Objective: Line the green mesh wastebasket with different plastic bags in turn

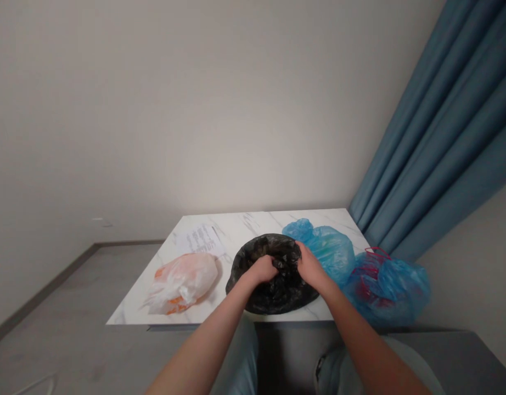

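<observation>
A black plastic bag [253,300] lies at the front middle of the table, its round mouth open towards me. Whether a container sits under the plastic is hidden. My left hand [264,269] reaches inside the mouth, fingers closed on bunched black plastic. On the right side of the rim, my right hand [309,266] grips the edge of the same bag, thumb and fingers pinched together. Just behind my right hand is a filled blue plastic bag [333,252].
A stuffed white bag with orange print [187,282] lies on the left of the marble-patterned table [240,222], near a printed sheet [201,239]. Another blue bag with red contents [388,288] bulges past the right edge. A blue curtain [438,142] hangs at the right.
</observation>
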Demonstrator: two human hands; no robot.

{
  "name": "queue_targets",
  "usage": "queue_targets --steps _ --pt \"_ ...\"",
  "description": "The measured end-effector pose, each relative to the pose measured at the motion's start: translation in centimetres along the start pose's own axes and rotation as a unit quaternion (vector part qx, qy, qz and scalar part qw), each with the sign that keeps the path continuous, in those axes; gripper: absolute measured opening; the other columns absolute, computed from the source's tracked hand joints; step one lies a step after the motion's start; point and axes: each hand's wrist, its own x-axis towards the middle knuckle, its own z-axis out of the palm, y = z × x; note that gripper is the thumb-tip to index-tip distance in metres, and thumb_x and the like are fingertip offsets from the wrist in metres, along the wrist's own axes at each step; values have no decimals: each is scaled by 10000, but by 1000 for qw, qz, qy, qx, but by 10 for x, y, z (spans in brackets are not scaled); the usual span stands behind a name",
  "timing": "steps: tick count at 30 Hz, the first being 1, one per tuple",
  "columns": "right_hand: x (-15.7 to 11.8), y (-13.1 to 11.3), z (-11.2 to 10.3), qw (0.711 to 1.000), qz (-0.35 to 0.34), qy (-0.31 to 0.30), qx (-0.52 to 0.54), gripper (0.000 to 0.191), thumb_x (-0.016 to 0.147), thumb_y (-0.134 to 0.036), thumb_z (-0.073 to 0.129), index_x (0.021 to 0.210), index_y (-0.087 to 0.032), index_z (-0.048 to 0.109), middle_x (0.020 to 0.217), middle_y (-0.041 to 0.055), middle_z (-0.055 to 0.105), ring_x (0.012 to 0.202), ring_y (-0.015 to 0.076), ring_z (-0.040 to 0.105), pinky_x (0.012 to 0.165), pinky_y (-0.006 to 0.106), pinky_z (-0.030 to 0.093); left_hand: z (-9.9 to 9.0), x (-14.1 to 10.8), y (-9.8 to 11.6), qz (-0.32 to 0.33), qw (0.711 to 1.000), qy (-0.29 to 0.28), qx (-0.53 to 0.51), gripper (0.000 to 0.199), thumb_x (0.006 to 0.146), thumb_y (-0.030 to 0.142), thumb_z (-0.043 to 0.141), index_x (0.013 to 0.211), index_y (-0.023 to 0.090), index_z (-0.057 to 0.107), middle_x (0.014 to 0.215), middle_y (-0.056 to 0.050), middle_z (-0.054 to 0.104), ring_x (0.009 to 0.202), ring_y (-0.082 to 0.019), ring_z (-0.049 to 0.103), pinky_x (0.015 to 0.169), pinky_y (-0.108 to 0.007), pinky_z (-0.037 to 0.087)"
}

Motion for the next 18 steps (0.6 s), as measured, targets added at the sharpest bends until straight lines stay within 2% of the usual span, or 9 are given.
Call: queue_targets --steps 3,4,6,8,10,12,14,16,18 --pt "1 -1 -1 1000 18 -11 3 711 733 21 366 1427 -136 360 1390 155 500 1312 213 453 1077 374 382 -31 -19 3 59 985 117 -115 272 763 158 504 939 148 711 980 -84 740 919 -229 673 853 -315 508" --pt "1 -2 -1 1000 28 -14 2 716 729 24 370 1429 -128 356 1393 160 497 1314 218 453 1078 375 379 -44 -26 4 77 967 173 -171 249 753 168 505 894 148 709 922 -70 740 882 -226 669 830 -317 511" --pt "1 -5 -2 999 45 -18 -3 717 732 22 378 1435 -116 348 1402 167 488 1318 226 451 1081 370 373 -72 -40 4 68 926 292 -228 218 719 178 518 847 145 692 812 -42 718 807 -218 652 773 -313 511" --pt "0 -8 -3 998 62 -21 -4 711 744 14 391 1442 -106 334 1403 174 488 1313 234 459 1080 360 369 -98 -51 -3 49 870 443 -211 218 739 213 527 887 147 673 800 -29 690 789 -208 633 758 -305 500" --pt "0 -10 -5 996 88 -25 4 682 766 -10 411 1437 -101 333 1367 178 523 1268 244 506 1057 350 387 -115 -59 -15 3 832 535 -145 289 775 234 519 1018 153 652 904 -52 680 872 -222 626 825 -333 488" --pt "1 -12 -6 990 140 -31 12 626 800 -60 438 1420 -95 348 1290 183 583 1183 264 574 1004 354 426 -119 -62 -30 -70 832 548 -54 442 759 264 573 1178 126 599 1082 -128 637 1039 -289 585 938 -422 446" --pt "2 -13 -9 980 197 -36 10 564 831 -123 463 1389 -95 382 1212 181 630 1116 279 614 947 354 455 -111 -63 -40 -127 840 527 23 647 718 305 649 1309 80 512 1263 -215 528 1203 -375 479 1017 -521 371" --pt "4 -15 -11 971 234 -39 -2 496 852 -163 467 1343 -100 432 1170 176 651 1100 286 624 915 348 463 -94 -63 -43 -104 857 501 58 699 733 327 660 1357 80 468 1339 -231 460 1275 -390 414 1050 -539 336" --pt "6 -17 -13 968 245 -42 -20 419 873 -187 453 1284 -109 483 1150 172 659 1098 288 626 897 341 462 -73 -61 -38 -4 900 433 46 506 819 291 571 1297 132 533 1274 -170 543 1223 -316 491 1039 -462 381"
